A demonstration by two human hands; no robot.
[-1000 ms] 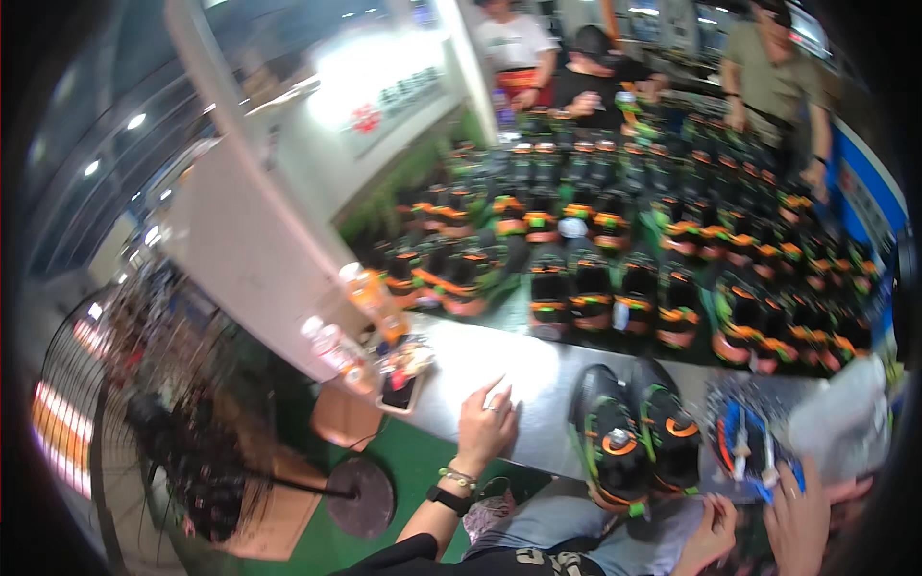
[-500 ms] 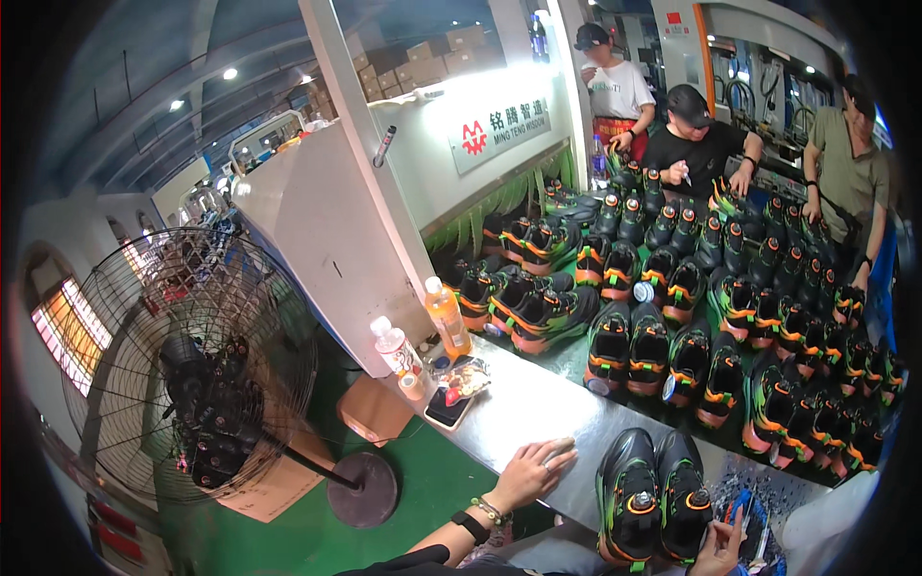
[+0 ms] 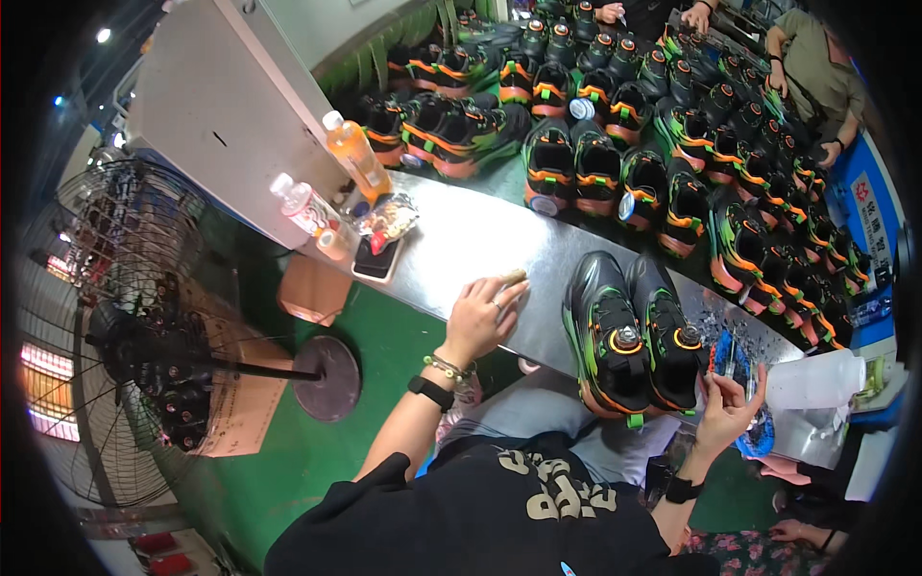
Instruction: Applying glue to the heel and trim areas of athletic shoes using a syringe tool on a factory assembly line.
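A pair of black, green and orange sneakers with round dials, a left shoe [image 3: 603,307] and a right shoe [image 3: 663,312], stands side by side on the metal bench [image 3: 461,230]. To their left my left hand [image 3: 483,315] rests on the bench edge, fingers stretched out. A small tan piece [image 3: 515,277] shows at its fingertips; whether it is worn or loose is unclear. My right hand [image 3: 727,413] is beside the right shoe's heel, thumb and fingers pinched together. Whatever they hold is too small to make out. Behind that hand lies a blue-edged item [image 3: 732,357] among dark scraps.
Bottles [image 3: 355,154], a phone [image 3: 376,259] and a snack pack [image 3: 389,221] stand at the bench's left. A white plastic container [image 3: 816,380] is at right. Rows of sneakers [image 3: 595,163] fill the green table beyond, with co-workers behind. A fan [image 3: 154,355] stands left.
My view has tipped down, so the bench and sneakers appear higher and my shirt shows. My left hand stays on the bench; my right hand stays by the right shoe's heel.
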